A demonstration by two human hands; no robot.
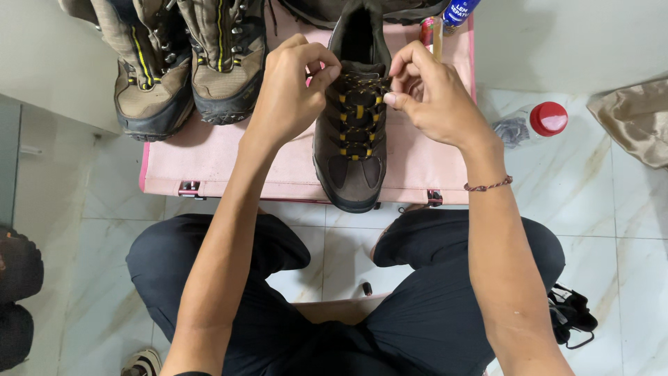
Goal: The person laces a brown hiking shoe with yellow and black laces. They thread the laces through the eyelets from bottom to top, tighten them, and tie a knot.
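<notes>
Boots first, at the far left: a pair of tan and grey lace-up hiking boots (188, 66) stands on the low pink padded table (209, 163), well apart from the work. Next, the left hand (291, 90) is nearly closed, thumb and forefinger pinching the dark yellow-flecked lace (358, 104) near the top eyelets. Between both hands sits the dark brown hiking shoe with yellow lace loops (351, 150), toe pointing at the person, its sole just at the table's near edge. The right hand (428, 97) is likewise pinched shut on the lace's other side. The lace looks soft and limp, best gripped close to the eyelets; the shoe seems stiff and fairly heavy, so likely steady under pulling. Right of the table, a clear plastic bottle with a red cap (539, 122) lies on the marble floor, with open floor around it.
</notes>
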